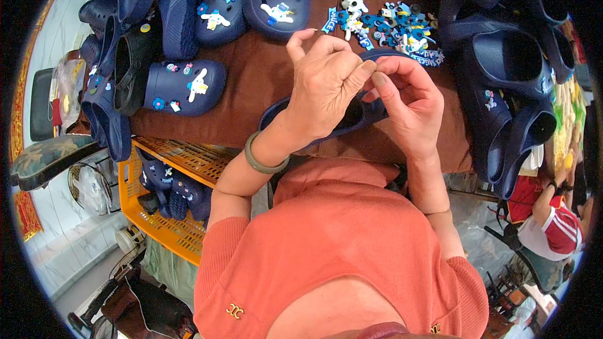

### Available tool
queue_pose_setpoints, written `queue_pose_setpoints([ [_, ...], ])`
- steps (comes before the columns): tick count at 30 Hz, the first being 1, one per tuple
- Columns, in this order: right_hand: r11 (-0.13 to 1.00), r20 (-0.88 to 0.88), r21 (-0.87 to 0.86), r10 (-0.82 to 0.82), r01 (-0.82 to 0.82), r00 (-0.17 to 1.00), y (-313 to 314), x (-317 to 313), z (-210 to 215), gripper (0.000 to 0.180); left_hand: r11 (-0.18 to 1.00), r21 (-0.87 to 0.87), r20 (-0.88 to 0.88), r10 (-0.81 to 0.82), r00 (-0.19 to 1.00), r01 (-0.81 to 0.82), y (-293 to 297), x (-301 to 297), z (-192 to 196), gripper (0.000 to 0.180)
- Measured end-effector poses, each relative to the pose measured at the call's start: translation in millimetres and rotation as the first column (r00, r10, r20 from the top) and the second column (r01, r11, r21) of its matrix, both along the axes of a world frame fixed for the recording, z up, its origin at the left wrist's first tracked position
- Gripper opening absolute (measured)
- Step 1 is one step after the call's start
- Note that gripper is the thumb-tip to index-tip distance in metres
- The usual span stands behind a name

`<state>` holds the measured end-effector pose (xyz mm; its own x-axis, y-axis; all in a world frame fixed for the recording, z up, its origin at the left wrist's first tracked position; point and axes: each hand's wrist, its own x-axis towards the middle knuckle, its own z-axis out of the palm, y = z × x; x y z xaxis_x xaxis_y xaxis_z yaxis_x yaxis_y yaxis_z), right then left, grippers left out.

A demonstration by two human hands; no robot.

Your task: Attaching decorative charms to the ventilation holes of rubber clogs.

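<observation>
My left hand (321,85) and my right hand (411,102) meet over the table, thumbs and forefingers pinched together at the fingertips. Whatever is between them is too small or hidden to make out. Under both hands lies a dark blue clog (344,127), mostly covered by them, its rim and strap showing. Just beyond my fingers is a loose pile of small shoe charms (402,28) in white, blue, black and yellow. White figure charms sit on the finished-looking clog (210,85) to the left and on the clogs (279,0) behind.
A brown cloth (245,81) covers the table. More plain dark blue clogs (509,56) are stacked at the right edge. Below the table's left side, an orange crate (166,235) holds several clogs. Another person in a red and white top (558,229) sits at far right.
</observation>
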<state>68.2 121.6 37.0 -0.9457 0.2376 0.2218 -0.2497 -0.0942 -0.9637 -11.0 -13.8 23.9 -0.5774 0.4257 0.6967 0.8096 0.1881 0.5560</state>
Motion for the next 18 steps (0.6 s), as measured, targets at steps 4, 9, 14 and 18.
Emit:
queue_pose_setpoints([
  [4,1.000,0.008,-0.001,0.007,-0.007,1.000,0.2,0.8,1.8,0.012,1.000,-0.011,-0.010,-0.002,1.000,0.002,-0.1,-0.6,-1.1,0.019],
  [9,1.000,0.021,-0.008,0.015,-0.015,1.000,1.6,1.9,2.1,0.012,0.999,-0.043,-0.035,0.013,0.999,-0.014,0.3,-0.5,-2.1,0.019],
  [14,1.000,0.016,0.017,0.016,-0.017,1.000,4.2,1.7,-1.8,0.013,0.997,-0.061,-0.076,0.038,0.996,-0.043,1.9,0.4,-2.0,0.019],
  [18,0.999,0.046,0.040,0.010,-0.011,0.999,6.7,2.4,-0.7,0.013,0.992,-0.113,-0.108,0.050,0.993,-0.063,1.5,1.4,-2.0,0.019],
])
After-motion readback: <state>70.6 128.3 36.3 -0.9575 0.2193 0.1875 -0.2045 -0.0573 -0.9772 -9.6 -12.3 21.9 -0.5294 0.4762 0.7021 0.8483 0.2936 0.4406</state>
